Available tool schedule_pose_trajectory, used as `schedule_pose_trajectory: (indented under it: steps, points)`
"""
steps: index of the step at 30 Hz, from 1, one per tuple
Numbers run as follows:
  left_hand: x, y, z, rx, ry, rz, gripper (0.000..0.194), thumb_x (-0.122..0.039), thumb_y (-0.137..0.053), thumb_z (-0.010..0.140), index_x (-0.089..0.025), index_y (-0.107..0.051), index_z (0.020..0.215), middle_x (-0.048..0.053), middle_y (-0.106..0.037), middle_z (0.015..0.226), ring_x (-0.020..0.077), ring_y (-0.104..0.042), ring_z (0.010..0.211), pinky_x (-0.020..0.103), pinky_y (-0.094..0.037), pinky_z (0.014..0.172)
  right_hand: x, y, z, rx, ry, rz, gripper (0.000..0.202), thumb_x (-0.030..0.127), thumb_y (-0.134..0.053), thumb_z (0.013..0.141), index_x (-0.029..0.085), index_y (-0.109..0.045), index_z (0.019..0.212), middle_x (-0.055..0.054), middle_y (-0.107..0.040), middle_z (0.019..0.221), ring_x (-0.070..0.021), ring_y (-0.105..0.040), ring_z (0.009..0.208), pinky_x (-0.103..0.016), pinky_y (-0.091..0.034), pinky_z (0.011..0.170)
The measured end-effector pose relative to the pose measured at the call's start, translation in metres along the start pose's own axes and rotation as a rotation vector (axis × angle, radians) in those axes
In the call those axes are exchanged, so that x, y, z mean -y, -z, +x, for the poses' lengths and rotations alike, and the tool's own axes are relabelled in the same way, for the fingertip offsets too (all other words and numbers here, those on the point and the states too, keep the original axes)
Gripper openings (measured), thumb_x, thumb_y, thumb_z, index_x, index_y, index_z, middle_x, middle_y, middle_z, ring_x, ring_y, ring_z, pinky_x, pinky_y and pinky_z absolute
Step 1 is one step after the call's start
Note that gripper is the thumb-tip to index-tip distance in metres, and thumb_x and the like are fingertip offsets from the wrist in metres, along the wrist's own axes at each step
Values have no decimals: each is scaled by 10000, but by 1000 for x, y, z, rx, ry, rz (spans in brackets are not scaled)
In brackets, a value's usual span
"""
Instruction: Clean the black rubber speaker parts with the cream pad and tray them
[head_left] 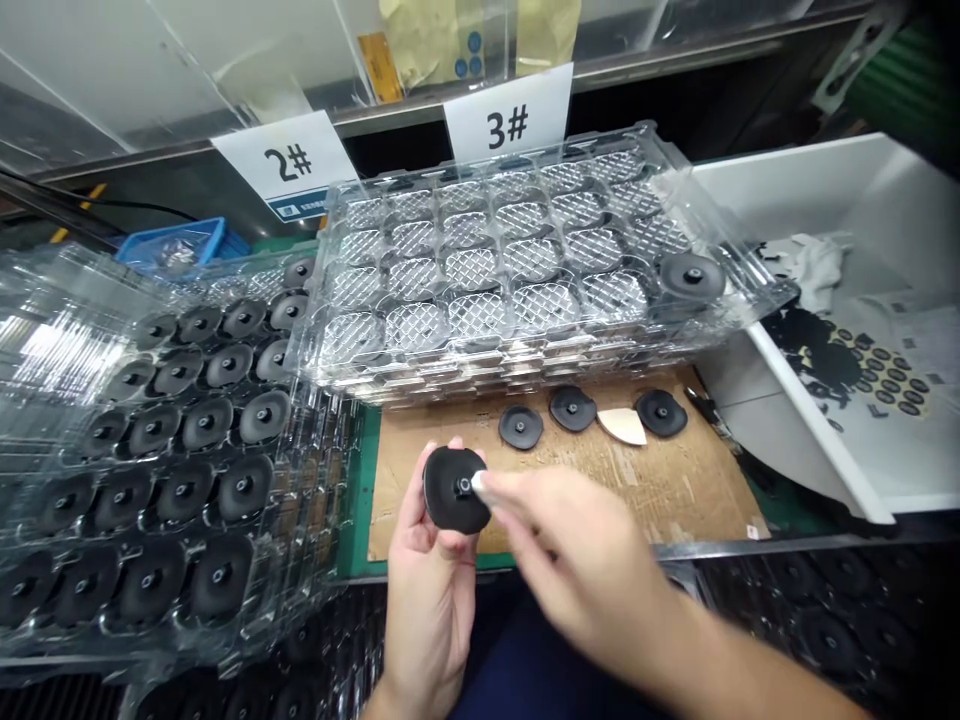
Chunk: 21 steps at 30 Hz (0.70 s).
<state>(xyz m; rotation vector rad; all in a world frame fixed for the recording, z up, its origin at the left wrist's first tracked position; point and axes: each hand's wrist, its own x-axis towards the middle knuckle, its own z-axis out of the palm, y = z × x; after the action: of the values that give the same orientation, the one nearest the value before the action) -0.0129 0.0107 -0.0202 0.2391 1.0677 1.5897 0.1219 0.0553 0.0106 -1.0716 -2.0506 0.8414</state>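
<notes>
Left grip (431, 565): closed round black disc (442, 495) above table's (349, 550) front edge, apparently keeping hub (463, 487) accessible | right grip (577, 540): pinched on small white piece (478, 481) beside hub

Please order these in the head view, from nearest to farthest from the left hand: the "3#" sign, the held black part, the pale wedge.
1. Held black part, in the left hand.
2. Pale wedge, to the right, on the cardboard.
3. "3#" sign, at the back, beyond the clear tray.

The head camera looks forward and down onto the cardboard (675, 490) close below, the view perhaps shadowed top right.
</notes>
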Motion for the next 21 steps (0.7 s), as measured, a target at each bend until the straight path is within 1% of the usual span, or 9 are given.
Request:
schedule_pose_trajectory:
  steps: [2,5,7,10,13,15,17,19,21]
  points:
    - [0,1,-2,-21,23,6,530,-98,-662,690,-269,-540,1177,68,-579,1244,219,-550,1111,230,-477,880,7,-5,0,73,73,16,238,125,-459,855,145,-569,1065,-59,-663,867,-171,-607,774,-297,-483,710]
    - [0,4,-3,-13,-6,12,493,-98,-678,669,-233,-575,1132,71,-618,1185,216,-567,1087,232,-473,889,6,-11,-2,72,25,17,202,119,-473,848,142,-589,1011,-58,-659,891,-168,-608,805,-294,-483,733]
    - [0,4,-2,-32,8,21,503,-79,-676,667,-249,-574,1129,60,-622,1180,206,-579,1070,227,-477,880,5,-10,-3,52,42,-1,223,106,-467,844,125,-580,1034,-70,-655,882,-178,-605,804,-309,-480,727]
    - [-2,1,-1,-62,23,18,539,-89,-696,653,-293,-566,1135,35,-609,1205,203,-598,1042,221,-495,853,4,-7,-2,151,41,129,221,121,-475,851,151,-570,1048,-42,-655,896,-143,-608,796,-257,-482,720]
    - [-4,-2,-2,-50,-58,0,550,-171,-760,592,-249,-590,1109,42,-638,1157,207,-596,1044,228,-480,885,5,-5,1,93,-23,79,199,126,-480,855,166,-580,1022,-36,-656,940,-141,-608,846,-255,-471,765]
    - [-5,-2,-3,-45,-52,-4,538,-173,-759,593,-259,-594,1098,25,-647,1142,196,-605,1029,202,-496,852,6,-4,1,51,26,4,233,112,-468,852,139,-570,1060,-61,-658,904,-168,-607,821,-298,-473,744]
    - [-5,-1,-4,-42,-1,-3,536,-152,-746,609,-290,-587,1103,9,-638,1159,194,-613,1015,173,-519,788,6,-4,2,115,74,55,246,111,-462,852,136,-562,1076,-58,-660,875,-163,-608,785,-292,-482,712]
    - [-6,1,-5,-36,8,-1,540,-166,-749,607,-278,-585,1110,22,-635,1163,207,-603,1034,186,-517,803,6,-4,2,172,36,132,217,134,-469,862,172,-572,1048,-32,-662,907,-138,-613,805,-254,-487,724]
    - [-6,2,-5,-35,-27,-4,543,-200,-758,598,-242,-588,1112,42,-642,1150,217,-587,1058,223,-487,878,7,-4,2,148,-31,109,195,152,-472,867,192,-580,1025,-26,-660,948,-140,-612,847,-256,-483,758]
